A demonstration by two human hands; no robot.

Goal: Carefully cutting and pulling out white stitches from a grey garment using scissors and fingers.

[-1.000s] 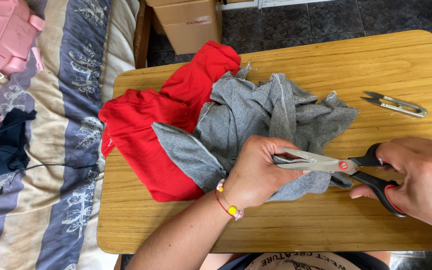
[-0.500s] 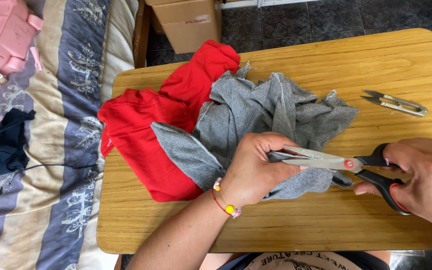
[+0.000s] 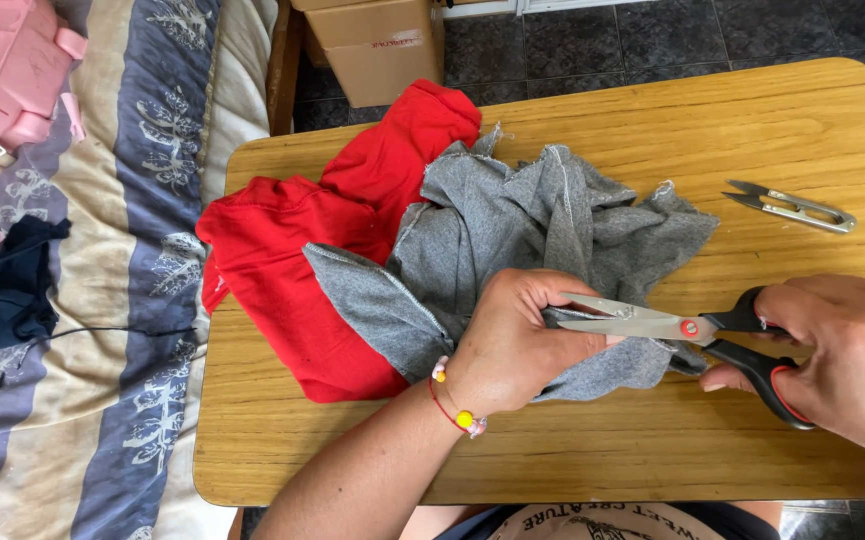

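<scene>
Scissors [image 3: 688, 330] sit at four o'clock on the table [image 3: 593, 110], gripped tight by the right hand [image 3: 843, 355], blades nearly shut. Left hand [image 3: 513, 345] pinches the grey cloth [image 3: 543, 230] at the middle, keeping it flat and tight for the blades. Red cloth [image 3: 303, 270] lies at nine o'clock.

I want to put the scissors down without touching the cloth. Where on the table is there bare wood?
Bare wood runs along the table far edge beyond the grey cloth, around the small snips, and along the near edge below the left hand and right hand. The middle and left are crowded by grey and red cloth.
</scene>
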